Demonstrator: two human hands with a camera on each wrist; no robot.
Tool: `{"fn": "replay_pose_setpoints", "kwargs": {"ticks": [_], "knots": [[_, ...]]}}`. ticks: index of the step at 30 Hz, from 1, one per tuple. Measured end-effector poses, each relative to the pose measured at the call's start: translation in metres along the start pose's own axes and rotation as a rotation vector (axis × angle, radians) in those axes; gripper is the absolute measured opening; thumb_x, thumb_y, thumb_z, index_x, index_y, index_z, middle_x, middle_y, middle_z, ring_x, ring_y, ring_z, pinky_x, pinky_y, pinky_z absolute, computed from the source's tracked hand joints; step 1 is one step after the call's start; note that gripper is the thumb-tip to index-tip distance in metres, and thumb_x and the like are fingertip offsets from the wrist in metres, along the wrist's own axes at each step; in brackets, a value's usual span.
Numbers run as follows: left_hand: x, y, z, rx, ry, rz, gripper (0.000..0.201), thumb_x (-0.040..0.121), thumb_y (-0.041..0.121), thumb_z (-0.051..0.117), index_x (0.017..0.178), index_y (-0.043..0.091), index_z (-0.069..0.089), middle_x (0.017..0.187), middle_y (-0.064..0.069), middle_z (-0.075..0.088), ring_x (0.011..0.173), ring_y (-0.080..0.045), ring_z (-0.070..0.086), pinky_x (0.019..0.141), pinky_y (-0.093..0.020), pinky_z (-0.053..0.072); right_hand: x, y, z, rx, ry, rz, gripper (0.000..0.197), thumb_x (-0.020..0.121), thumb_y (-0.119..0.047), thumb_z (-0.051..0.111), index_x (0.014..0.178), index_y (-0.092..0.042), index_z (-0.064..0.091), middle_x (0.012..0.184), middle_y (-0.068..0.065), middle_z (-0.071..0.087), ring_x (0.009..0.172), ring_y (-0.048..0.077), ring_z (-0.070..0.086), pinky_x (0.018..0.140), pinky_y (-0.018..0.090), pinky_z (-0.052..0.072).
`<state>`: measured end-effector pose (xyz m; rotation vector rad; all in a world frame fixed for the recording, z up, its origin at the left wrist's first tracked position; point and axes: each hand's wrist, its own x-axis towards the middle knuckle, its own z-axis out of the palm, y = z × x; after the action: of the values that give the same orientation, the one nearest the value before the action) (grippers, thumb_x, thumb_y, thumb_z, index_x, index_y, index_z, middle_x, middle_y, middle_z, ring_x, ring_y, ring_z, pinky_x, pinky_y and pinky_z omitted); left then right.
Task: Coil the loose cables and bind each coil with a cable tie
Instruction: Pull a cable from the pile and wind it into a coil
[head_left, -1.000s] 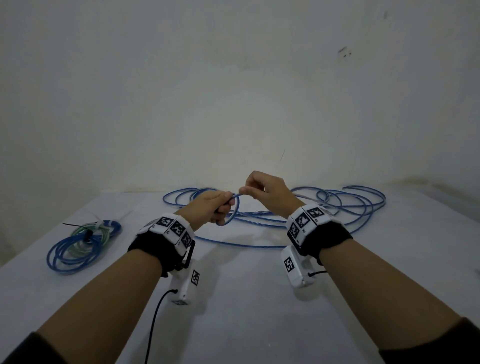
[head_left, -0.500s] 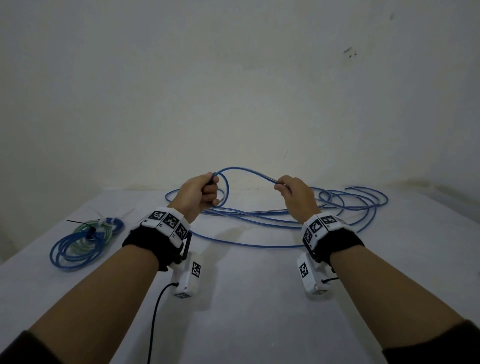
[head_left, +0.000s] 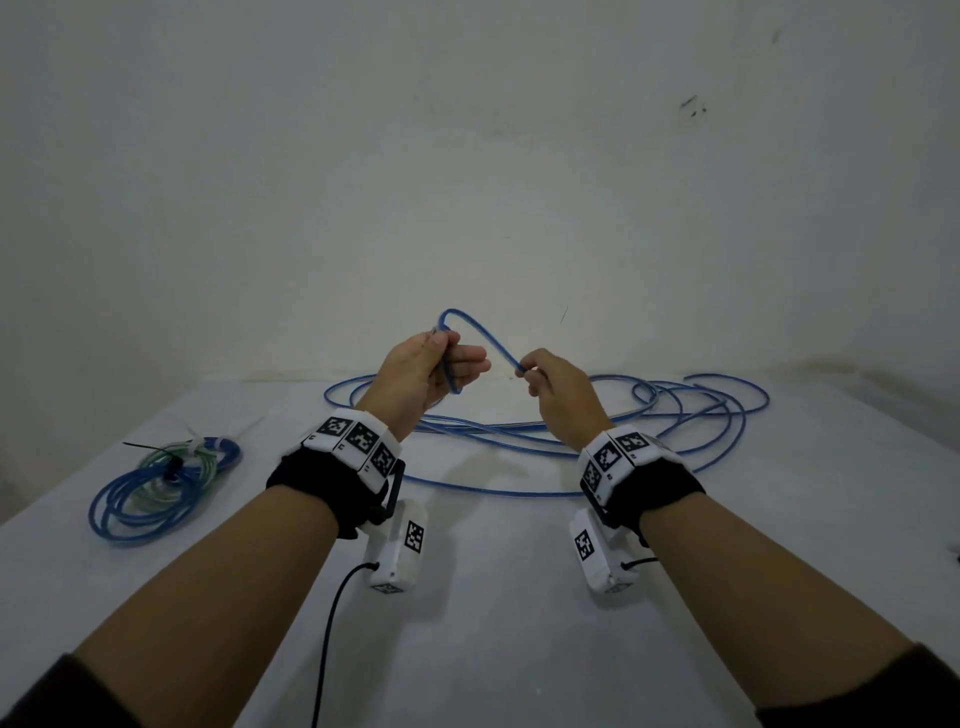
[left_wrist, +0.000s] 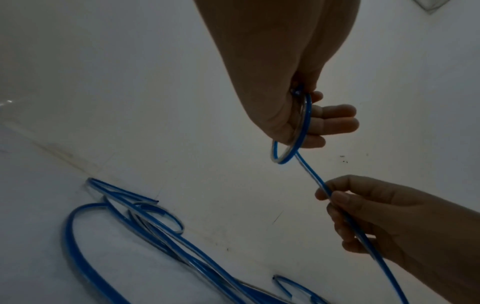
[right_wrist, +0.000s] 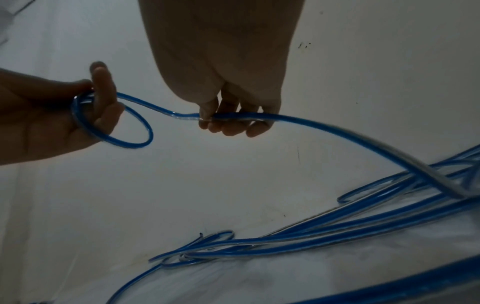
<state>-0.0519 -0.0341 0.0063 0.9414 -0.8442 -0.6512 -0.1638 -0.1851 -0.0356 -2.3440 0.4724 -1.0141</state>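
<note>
A long blue cable (head_left: 571, 441) sprawls in loose loops over the white table (head_left: 493, 623). My left hand (head_left: 441, 358) is raised above it and grips the cable's end, bent into one small loop (left_wrist: 293, 144) that hangs from the fingers. My right hand (head_left: 540, 376) pinches the same cable (right_wrist: 233, 117) a short way along, level with the left. The strand between both hands arches upward (head_left: 483, 338). From my right hand the cable drops to the pile (right_wrist: 389, 216).
A finished coil (head_left: 156, 483) of blue and pale green cable, bound with a black tie, lies at the table's left. The pale wall (head_left: 467, 182) stands right behind the table. A black lead (head_left: 332, 623) hangs from the left wrist camera.
Both hands have risen. They spread apart half a second ago and have since drawn closer, the strand between them now arching up in a narrower bend.
</note>
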Motion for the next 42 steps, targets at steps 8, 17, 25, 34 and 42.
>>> {"fn": "replay_pose_setpoints", "kwargs": {"ticks": [8,17,25,34,42], "knots": [[0.006,-0.021,0.001,0.542,0.042,0.234,0.019,0.1,0.015,0.035,0.096,0.01,0.053,0.103,-0.006,0.067,0.097,-0.011,0.066,0.09,-0.027,0.051,-0.002,-0.022,0.001,0.098,-0.286,0.029,0.025,0.098,-0.012,0.04,0.096,-0.015,0.065,0.067,-0.006,0.049,0.066,0.009,0.045,0.068,0.018,0.038],[0.004,-0.019,-0.009,1.146,-0.01,0.199,0.018,0.099,0.011,0.032,0.09,-0.001,0.043,0.084,-0.009,0.067,0.071,-0.017,0.065,0.073,-0.029,0.053,-0.008,-0.029,-0.006,-0.011,-0.239,-0.208,0.019,0.081,-0.005,0.064,0.095,-0.009,0.052,0.07,-0.003,0.05,0.062,0.008,0.044,0.061,0.017,0.037],[0.003,-0.02,-0.014,1.088,-0.049,0.027,0.023,0.099,0.013,0.032,0.08,0.013,0.045,0.072,-0.006,0.062,0.075,-0.029,0.065,0.073,-0.038,0.055,-0.004,-0.023,-0.002,-0.405,0.056,-0.441,0.012,0.08,-0.021,0.06,0.08,-0.02,0.072,0.077,0.001,0.065,0.073,0.027,0.058,0.068,0.041,0.042],[-0.003,-0.018,-0.01,0.861,-0.172,-0.081,0.032,0.101,0.019,0.033,0.083,0.007,0.057,0.054,0.011,0.05,0.043,0.0,0.041,0.048,-0.018,0.033,-0.003,-0.029,-0.011,-0.401,-0.17,-0.289,0.023,0.096,-0.032,0.048,0.096,-0.024,0.069,0.091,-0.007,0.061,0.104,0.016,0.037,0.088,0.029,0.014],[-0.003,-0.015,-0.016,0.747,-0.141,-0.105,0.039,0.101,0.023,0.032,0.073,0.012,0.057,0.044,0.012,0.037,0.041,-0.002,0.031,0.045,-0.017,0.028,0.002,-0.023,-0.014,-0.301,-0.168,-0.164,0.045,0.09,-0.043,0.029,0.084,-0.019,0.067,0.075,-0.012,0.055,0.088,0.02,0.047,0.09,0.04,0.031]]}}
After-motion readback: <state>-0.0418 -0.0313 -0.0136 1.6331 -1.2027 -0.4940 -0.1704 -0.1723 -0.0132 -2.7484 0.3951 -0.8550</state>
